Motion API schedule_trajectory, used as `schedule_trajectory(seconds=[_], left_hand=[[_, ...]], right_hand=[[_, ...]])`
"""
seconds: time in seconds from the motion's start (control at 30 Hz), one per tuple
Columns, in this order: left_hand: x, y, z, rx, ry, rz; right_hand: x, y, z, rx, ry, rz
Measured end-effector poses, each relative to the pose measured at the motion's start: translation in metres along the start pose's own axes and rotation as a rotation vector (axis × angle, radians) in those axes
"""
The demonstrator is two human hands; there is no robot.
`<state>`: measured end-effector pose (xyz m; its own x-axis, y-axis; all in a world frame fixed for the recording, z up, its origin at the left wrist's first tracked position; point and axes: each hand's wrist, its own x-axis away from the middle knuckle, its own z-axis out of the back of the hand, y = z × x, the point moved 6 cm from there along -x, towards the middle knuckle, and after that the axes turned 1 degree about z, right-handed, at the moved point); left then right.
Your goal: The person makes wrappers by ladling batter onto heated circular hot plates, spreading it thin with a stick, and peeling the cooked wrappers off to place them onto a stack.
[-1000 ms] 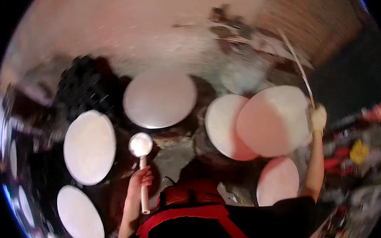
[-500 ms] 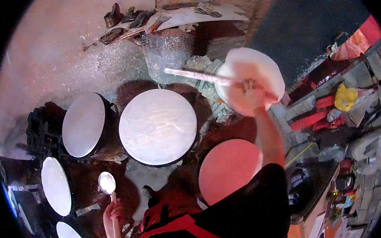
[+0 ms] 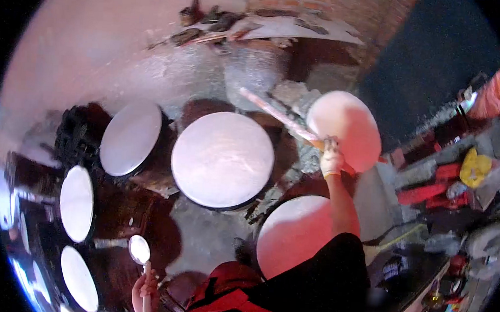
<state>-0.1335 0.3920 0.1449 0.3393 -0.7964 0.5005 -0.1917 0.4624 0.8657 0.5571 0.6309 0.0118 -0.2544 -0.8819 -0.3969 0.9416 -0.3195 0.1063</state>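
Note:
My left hand (image 3: 144, 287) is closed round the handle of a long-handled ladle (image 3: 139, 250), whose round bowl looks white. My right hand (image 3: 332, 156) grips one end of a long, pale stick (image 3: 278, 115) with an orange part near the fingers. The stick points up and left, beside the far right round white disc (image 3: 352, 125). My forearm passes over the right edge of the near right disc (image 3: 291, 233), which lies partly in reddish shade. A large white disc (image 3: 222, 160) with a dark rim sits in the middle.
More round white discs stand at the left, among them a greyish one (image 3: 131, 139), a narrow-looking one (image 3: 77, 204) and a lower one (image 3: 79, 279). Behind the middle disc is a grey drum-like container (image 3: 252, 70). Red bundles (image 3: 431, 187) and a yellow bag (image 3: 476, 168) lie at right.
The view has shifted, moving the back of the scene rightward. My right hand has moved from over the far right disc to its near left edge, and the stick has tilted from nearly level to slanting.

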Motion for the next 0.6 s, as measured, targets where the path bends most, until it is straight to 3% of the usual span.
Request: schedule_trajectory(seconds=[0.07, 0.13, 0.2, 0.23, 0.27, 0.3, 0.33, 0.37, 0.43, 0.5, 0.53, 0.57, 0.6], left_hand=[[0.002, -0.021, 0.011, 0.333, -0.068, 0.167], [0.023, -0.045, 0.032, 0.568, 0.034, 0.280], [0.055, -0.060, 0.054, 0.700, 0.092, 0.307], [0.071, -0.069, 0.064, 0.779, 0.092, 0.315], [0.086, -0.085, 0.075, 1.025, 0.000, 0.302], [0.091, -0.105, 0.087, 1.468, -0.026, 0.343], [0.110, -0.118, 0.100, 1.899, -0.103, 0.352], [0.134, -0.119, 0.114, 1.988, 0.000, 0.312], [0.171, -0.154, 0.156, 2.204, 0.004, 0.125], [0.216, -0.188, 0.204, 2.142, 0.193, -0.090], [0.257, -0.232, 0.215, 2.031, 0.296, -0.199], [0.289, -0.269, 0.235, 2.010, 0.479, -0.298], [0.319, -0.296, 0.263, 1.779, 0.818, -0.352]], right_hand=[[0.006, -0.018, 0.016, 0.025, 0.132, 0.061], [-0.009, -0.103, 0.035, -0.041, 0.290, 0.209], [-0.013, -0.213, 0.097, -0.432, -0.106, 0.191], [0.001, -0.265, 0.046, -0.857, -0.286, 0.205], [0.024, -0.332, 0.045, -1.022, -0.371, 0.372], [0.048, -0.397, 0.041, -1.195, -0.492, 0.528], [0.109, -0.459, 0.101, -1.145, -0.426, 0.831], [0.161, -0.517, 0.115, -1.445, -0.954, 0.758], [0.283, -0.603, 0.170, -1.505, -1.603, 0.728], [0.396, -0.654, 0.231, -1.286, -1.345, 1.273], [0.461, -0.646, 0.255, -1.204, -0.982, 1.670], [0.513, -0.644, 0.294, -1.204, -0.955, 1.852], [0.561, -0.647, 0.326, -1.165, -1.050, 1.919]])
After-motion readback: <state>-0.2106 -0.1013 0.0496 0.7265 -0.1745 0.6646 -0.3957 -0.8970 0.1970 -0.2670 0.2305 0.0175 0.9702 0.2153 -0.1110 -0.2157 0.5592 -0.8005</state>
